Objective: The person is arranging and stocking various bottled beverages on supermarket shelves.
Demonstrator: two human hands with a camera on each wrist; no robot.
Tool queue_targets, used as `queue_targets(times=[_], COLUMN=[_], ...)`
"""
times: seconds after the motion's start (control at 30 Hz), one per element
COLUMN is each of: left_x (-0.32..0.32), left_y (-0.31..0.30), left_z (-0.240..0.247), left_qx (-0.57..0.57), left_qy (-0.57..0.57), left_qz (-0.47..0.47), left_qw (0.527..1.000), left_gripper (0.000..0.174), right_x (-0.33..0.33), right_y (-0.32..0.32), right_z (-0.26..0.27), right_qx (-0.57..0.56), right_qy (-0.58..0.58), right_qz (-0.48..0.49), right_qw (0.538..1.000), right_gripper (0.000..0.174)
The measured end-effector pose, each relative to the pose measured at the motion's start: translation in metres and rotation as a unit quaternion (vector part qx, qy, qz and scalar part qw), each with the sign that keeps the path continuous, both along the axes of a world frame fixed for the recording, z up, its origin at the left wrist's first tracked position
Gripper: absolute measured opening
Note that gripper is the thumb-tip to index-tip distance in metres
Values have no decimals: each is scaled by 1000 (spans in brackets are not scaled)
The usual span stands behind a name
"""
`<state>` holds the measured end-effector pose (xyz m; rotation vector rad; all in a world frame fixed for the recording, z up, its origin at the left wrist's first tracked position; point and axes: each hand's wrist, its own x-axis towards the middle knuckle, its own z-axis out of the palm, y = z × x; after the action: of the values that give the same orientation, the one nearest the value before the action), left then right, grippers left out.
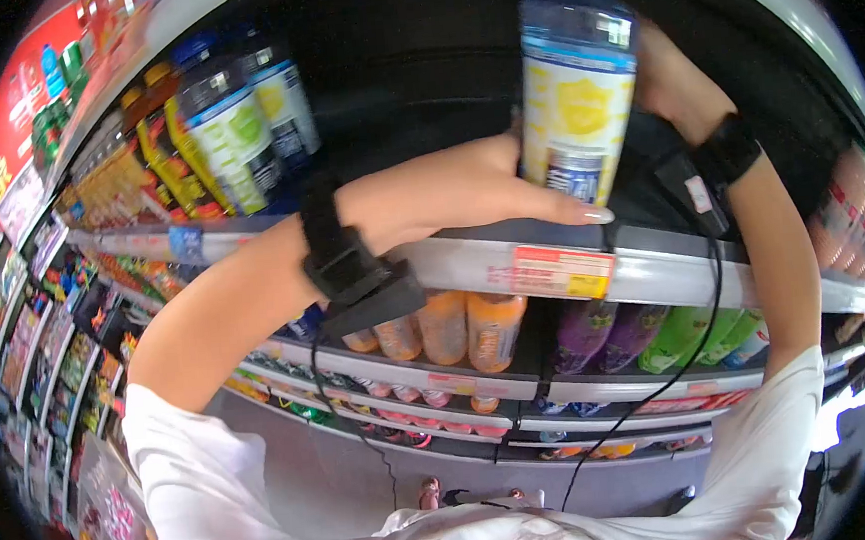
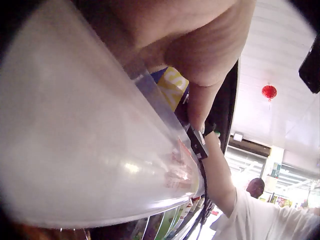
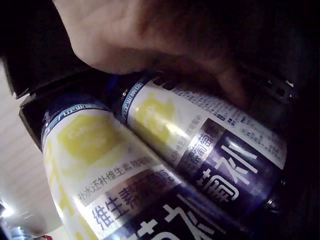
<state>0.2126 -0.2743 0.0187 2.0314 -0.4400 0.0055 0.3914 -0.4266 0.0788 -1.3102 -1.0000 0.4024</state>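
A blue-capped bottle with a yellow and white label (image 1: 582, 109) stands at the front of the upper shelf. My left hand (image 1: 447, 194) grips it low down, the thumb stretched across its front and the other fingers hidden. The left wrist view shows this hand (image 2: 200, 55) beside part of a yellow and blue label (image 2: 174, 87). Behind the bottle is my right hand (image 1: 675, 77), partly hidden. In the right wrist view, that hand (image 3: 145, 40) curls over a rear bottle (image 3: 155, 120), close beside the front bottle (image 3: 90, 145).
Similar bottles with green labels (image 1: 233, 138) stand to the left on this shelf. A price tag (image 1: 563, 269) is on the shelf's front rail (image 1: 653, 270). Orange bottles (image 1: 444, 327) and purple bottles (image 1: 588, 337) fill the shelf below. Cables (image 1: 661, 384) hang from both wrists.
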Motion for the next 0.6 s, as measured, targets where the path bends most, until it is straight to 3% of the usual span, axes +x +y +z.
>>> queue_targets(times=[0.1, 0.17, 0.3, 0.33, 0.4, 0.47, 0.5, 0.53, 0.6], left_x=[-5, -3, -63, -69, -94, -116, -127, -135, -146], left_y=[6, 13, 29, 46, 66, 87, 96, 107, 126], left_z=[0, -4, 20, 13, 16, 23, 26, 26, 21], left_qx=[29, 44, 208, 221, 209, 238, 243, 261, 249], left_qy=[0, -32, -178, -296, -380, -472, -492, -511, -509], left_qz=[24, 20, 196, 204, 251, 277, 292, 322, 367], left_qw=[999, 998, 942, 907, 865, 803, 783, 753, 738], left_gripper=[71, 86, 96, 85, 68, 52, 47, 46, 48], right_x=[12, 19, 21, 34, 47, 41, 34, 19, -23], right_y=[-7, -12, -13, -25, -43, -55, -61, -66, -71], right_z=[5, 5, 16, 21, 29, 34, 35, 37, 32], right_qx=[21, 16, 20, 29, 43, 26, 2, -23, -45], right_qy=[31, 39, -40, -56, -64, -63, -67, -71, -142], right_qz=[302, 225, 4, 56, 144, 96, 13, -70, -160], right_qw=[953, 974, 999, 996, 987, 993, 998, 995, 976], right_gripper=[34, 34, 28, 29, 33, 36, 36, 37, 40])
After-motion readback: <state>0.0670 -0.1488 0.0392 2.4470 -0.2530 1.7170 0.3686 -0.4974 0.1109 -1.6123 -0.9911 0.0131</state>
